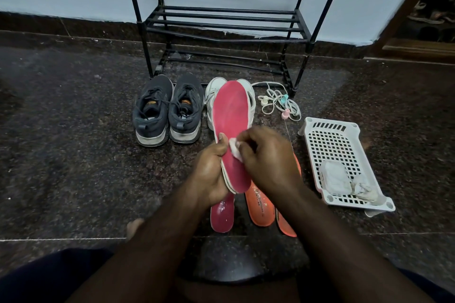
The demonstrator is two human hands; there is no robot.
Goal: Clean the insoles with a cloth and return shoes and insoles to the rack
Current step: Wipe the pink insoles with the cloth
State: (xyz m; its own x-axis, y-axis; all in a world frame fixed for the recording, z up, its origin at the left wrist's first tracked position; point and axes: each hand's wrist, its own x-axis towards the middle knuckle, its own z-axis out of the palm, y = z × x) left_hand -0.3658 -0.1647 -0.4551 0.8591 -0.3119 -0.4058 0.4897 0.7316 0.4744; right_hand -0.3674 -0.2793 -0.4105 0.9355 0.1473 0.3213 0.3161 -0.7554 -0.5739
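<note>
Pink insole (231, 115) held upright by left hand (211, 172), fingers curled round its lower edge. Right hand (268, 152) pinches white cloth (235, 150) against insole face. Second pink insole (221, 214) on floor directly beneath left hand; orange insoles (262, 206) below right hand.

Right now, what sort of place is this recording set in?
Probably a home entryway or hallway floor: a black shoe rack against a painted wall, dark sneakers on speckled stone flooring, and a doorway at right.
</note>
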